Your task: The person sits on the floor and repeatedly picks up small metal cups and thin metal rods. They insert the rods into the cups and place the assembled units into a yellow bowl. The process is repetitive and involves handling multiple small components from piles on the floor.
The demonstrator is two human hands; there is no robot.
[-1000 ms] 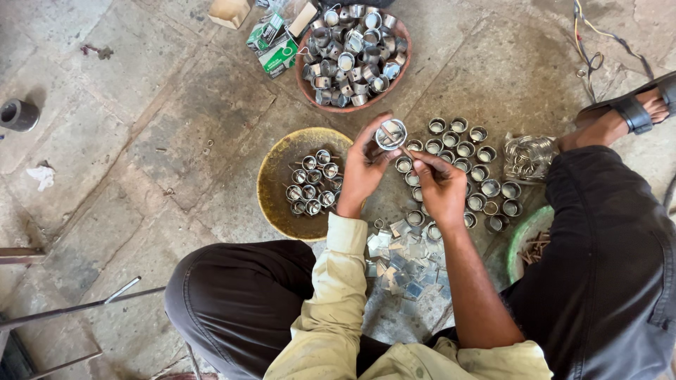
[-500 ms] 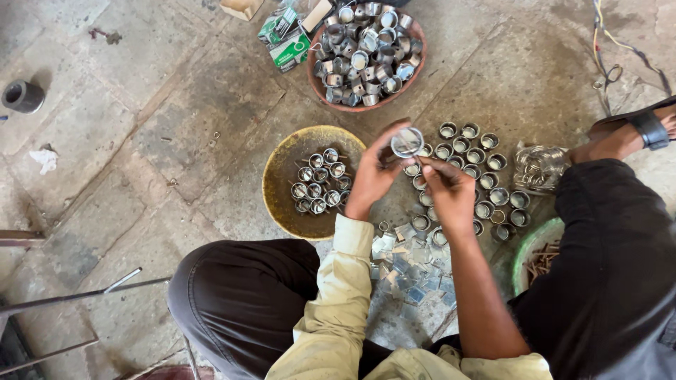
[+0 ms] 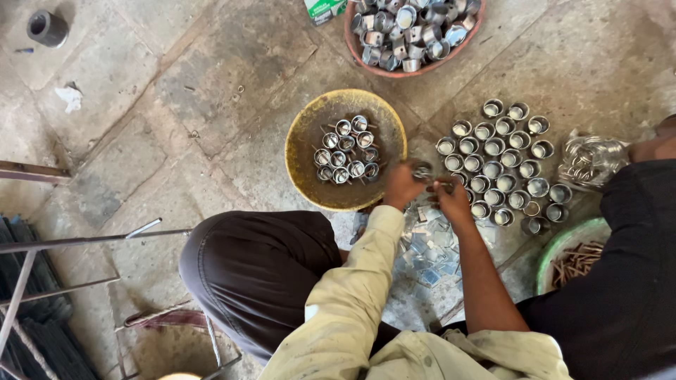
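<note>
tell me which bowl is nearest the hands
The yellow bowl, just left of the left hand. The reddish bowl sits far up at the top; the green one lies off to the right.

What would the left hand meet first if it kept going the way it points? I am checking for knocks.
Probably the yellow bowl, whose near rim lies just ahead of the left hand; height above it is unclear.

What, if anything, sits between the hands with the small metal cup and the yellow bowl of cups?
Nothing visible. The left hand and right hand meet on a small metal cup right at the yellow bowl's right rim; only bare stone floor lies there.
</note>
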